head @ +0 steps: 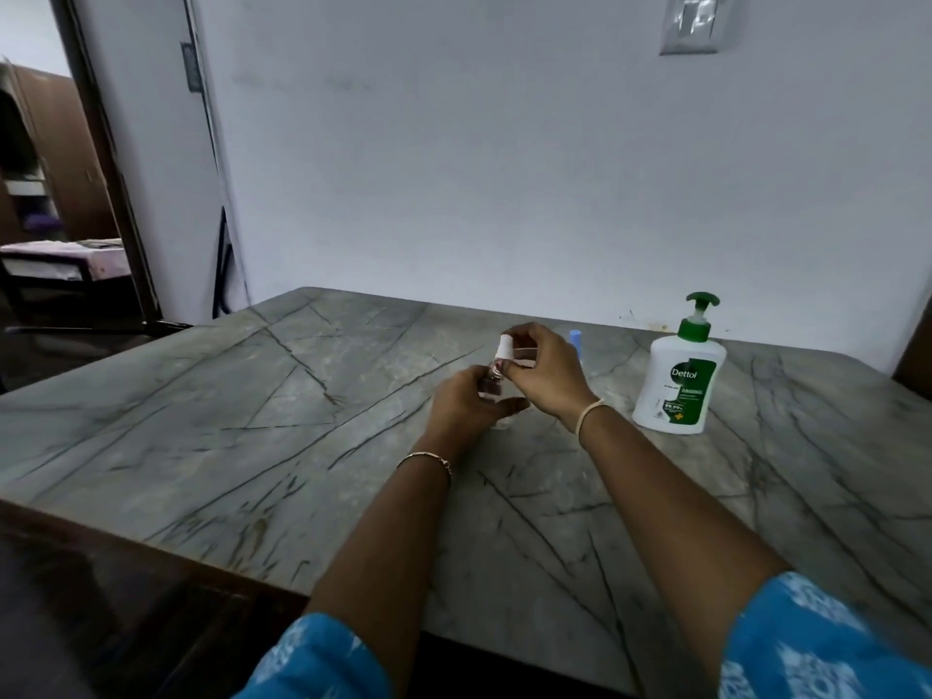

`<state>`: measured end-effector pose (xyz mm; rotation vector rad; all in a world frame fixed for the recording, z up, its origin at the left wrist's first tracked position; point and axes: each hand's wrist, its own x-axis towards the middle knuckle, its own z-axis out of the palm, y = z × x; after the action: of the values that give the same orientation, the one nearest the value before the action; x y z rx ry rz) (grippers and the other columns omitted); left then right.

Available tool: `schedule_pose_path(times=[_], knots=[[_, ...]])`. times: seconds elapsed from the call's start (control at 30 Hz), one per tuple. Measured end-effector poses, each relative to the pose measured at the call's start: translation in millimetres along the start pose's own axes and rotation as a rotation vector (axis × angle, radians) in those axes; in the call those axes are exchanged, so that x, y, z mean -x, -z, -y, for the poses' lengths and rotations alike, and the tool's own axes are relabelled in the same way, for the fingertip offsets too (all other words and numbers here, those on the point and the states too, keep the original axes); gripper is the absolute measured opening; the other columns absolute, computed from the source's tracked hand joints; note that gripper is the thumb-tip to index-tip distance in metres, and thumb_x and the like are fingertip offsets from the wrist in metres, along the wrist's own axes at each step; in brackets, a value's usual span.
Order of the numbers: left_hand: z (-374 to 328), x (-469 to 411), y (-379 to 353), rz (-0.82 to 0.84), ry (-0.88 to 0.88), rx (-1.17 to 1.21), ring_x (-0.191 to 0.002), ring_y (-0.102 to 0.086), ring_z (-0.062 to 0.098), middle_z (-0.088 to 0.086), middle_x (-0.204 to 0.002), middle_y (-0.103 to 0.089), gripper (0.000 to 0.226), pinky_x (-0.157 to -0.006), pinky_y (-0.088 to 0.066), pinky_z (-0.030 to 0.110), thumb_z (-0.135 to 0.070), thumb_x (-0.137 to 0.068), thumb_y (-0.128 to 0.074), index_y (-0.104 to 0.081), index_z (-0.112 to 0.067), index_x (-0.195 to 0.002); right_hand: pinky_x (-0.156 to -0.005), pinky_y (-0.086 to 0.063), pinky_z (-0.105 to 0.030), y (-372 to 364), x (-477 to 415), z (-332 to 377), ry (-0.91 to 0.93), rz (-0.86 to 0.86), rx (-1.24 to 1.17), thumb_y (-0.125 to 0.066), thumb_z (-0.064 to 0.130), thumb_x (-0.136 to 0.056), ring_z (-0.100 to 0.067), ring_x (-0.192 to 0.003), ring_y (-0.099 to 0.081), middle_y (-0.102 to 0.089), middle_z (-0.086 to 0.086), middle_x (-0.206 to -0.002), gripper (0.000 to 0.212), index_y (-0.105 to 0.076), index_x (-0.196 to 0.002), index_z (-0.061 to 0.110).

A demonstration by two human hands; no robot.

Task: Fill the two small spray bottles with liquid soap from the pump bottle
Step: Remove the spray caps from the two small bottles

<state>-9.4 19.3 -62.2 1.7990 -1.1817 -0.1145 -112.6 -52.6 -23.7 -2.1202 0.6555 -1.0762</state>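
Note:
A small clear spray bottle [490, 383] stands at the middle of the grey marble table [252, 421]. My left hand [466, 403] wraps around its body. My right hand [542, 373] pinches its white spray top [505, 346] from the right. Behind my right hand a second small bottle with a blue cap [576, 340] peeks out, mostly hidden. The white pump bottle [678, 383] with a green pump head and green label stands upright to the right, apart from both hands.
A white wall runs close behind the table's far edge. A dark wooden border [101, 597] lies at the near left of the table. An open doorway [60, 194] is at the far left.

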Motion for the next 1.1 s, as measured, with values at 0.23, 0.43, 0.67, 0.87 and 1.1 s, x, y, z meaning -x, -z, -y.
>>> schedule_pose_path(times=[0.23, 0.43, 0.67, 0.87, 1.1], knots=[[5, -7, 1, 0.007, -0.04, -0.018, -0.072, -0.058, 0.003, -0.007, -0.084, -0.065, 0.046, -0.062, -0.044, 0.016, -0.038, -0.065, -0.084, -0.066, -0.014, -0.1, -0.071, -0.055, -0.029, -11, 1, -4, 0.043, -0.211, 0.109, -0.074, 0.032, -0.081, -0.01, -0.075, -0.062, -0.064, 0.006, -0.081, 0.022, -0.062, -0.093, 0.017], [5, -6, 2, -0.014, -0.072, -0.022, -0.072, -0.059, 0.001, -0.009, -0.083, -0.065, 0.037, -0.059, -0.04, 0.005, -0.026, -0.068, -0.082, -0.065, -0.014, -0.099, -0.08, -0.054, -0.028, -21, 12, -7, -0.007, -0.261, 0.017, -0.07, 0.021, -0.085, -0.009, -0.084, -0.063, -0.066, 0.006, -0.092, 0.021, -0.063, -0.104, 0.018], [8, -5, -1, -0.031, -0.057, 0.024, -0.079, -0.064, 0.008, -0.004, -0.09, -0.069, 0.041, -0.074, -0.055, 0.027, -0.02, -0.071, -0.08, -0.067, -0.013, -0.109, -0.086, -0.043, -0.019, -28, 14, -12, -0.008, -0.181, -0.053, -0.068, 0.027, -0.087, -0.008, -0.104, -0.058, -0.065, 0.005, -0.112, 0.036, -0.06, -0.121, 0.019], [8, -5, -1, -0.021, -0.039, 0.048, -0.085, -0.066, 0.009, -0.006, -0.092, -0.07, 0.046, -0.077, -0.054, 0.027, -0.032, -0.068, -0.083, -0.067, -0.018, -0.109, -0.071, -0.047, -0.013, -24, 14, -17, -0.023, -0.344, -0.038, -0.079, 0.024, -0.076, -0.01, -0.089, -0.06, -0.066, 0.008, -0.093, 0.03, -0.065, -0.101, 0.022], [9, -4, -4, -0.01, -0.009, 0.073, -0.085, -0.067, 0.01, -0.005, -0.096, -0.071, 0.05, -0.079, -0.056, 0.031, -0.034, -0.067, -0.083, -0.066, -0.018, -0.111, -0.082, -0.055, -0.031, -21, 16, -19, -0.053, -0.314, -0.085, -0.076, 0.036, -0.078, -0.005, -0.093, -0.064, -0.07, 0.009, -0.099, 0.028, -0.066, -0.102, 0.026]])
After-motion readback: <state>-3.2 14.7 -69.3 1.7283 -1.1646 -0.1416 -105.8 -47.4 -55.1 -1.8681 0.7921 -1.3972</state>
